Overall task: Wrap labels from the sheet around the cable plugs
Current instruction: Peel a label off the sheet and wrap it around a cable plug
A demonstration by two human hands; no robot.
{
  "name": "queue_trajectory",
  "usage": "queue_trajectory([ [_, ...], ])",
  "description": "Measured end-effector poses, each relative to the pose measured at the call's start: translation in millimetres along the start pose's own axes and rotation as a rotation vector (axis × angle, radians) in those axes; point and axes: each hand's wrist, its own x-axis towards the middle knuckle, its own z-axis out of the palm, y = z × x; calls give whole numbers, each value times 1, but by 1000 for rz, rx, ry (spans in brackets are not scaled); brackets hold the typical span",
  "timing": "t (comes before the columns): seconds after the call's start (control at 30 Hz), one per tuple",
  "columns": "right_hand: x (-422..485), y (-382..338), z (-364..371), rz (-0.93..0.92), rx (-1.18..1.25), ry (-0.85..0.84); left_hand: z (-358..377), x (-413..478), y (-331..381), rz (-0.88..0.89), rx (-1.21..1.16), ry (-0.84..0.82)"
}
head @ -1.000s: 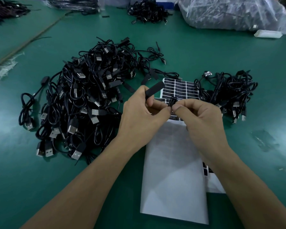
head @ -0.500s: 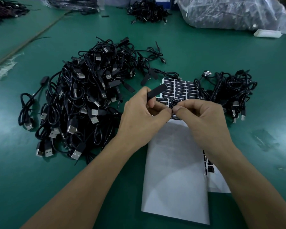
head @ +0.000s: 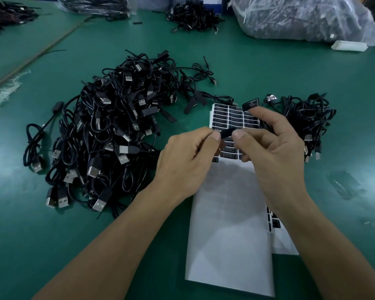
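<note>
A black cable plug (head: 226, 133) is pinched between both hands, the left hand (head: 188, 161) on one end, the right hand (head: 275, 152) on the other. A peeled label (head: 250, 104) clings to a raised right fingertip; the label sheet (head: 234, 118) lies just beyond the hands. The label is best laid square, then smoothed around

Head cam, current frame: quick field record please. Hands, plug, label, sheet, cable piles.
left hand: pinches one end of the plug
right hand: thumb and curled fingers at the plug's other end, index finger raised
label: stuck to the right index fingertip, off the sheet, not on the plug
label sheet: flat on the table under the hands, black labels at its far end
big cable pile: left of the sheet
small cable pile: right of the sheet
wrap: not yet begun
</note>
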Motion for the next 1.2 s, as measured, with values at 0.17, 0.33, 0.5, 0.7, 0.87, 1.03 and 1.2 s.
queue_trajectory([
  [0.17, 0, -1, -1, 19, 35, 7, -3, 1, 3, 45, 17, -37],
  [0.33, 1, -1, -1, 58, 139, 7, -2, 0, 2, 63, 3, -10],
  [0.5, 2, 1, -3, 64, 136, 30, -2, -1, -1, -10, -145, -15],
  [0.7, 4, 4, -4, 34, 88, 97, -5, 2, -2, -52, -249, -16],
  [0.87, 2, 3, -1, 61, 134, 75, -3, 4, -6, -107, -259, 12],
  [1.03, 0, 2, 1, 153, 123, -19, -4, 5, -6, -118, -289, -16],
  [1.2, -1, 2, 2, 190, 128, -39, -6, 5, -4, -141, -351, -55],
])
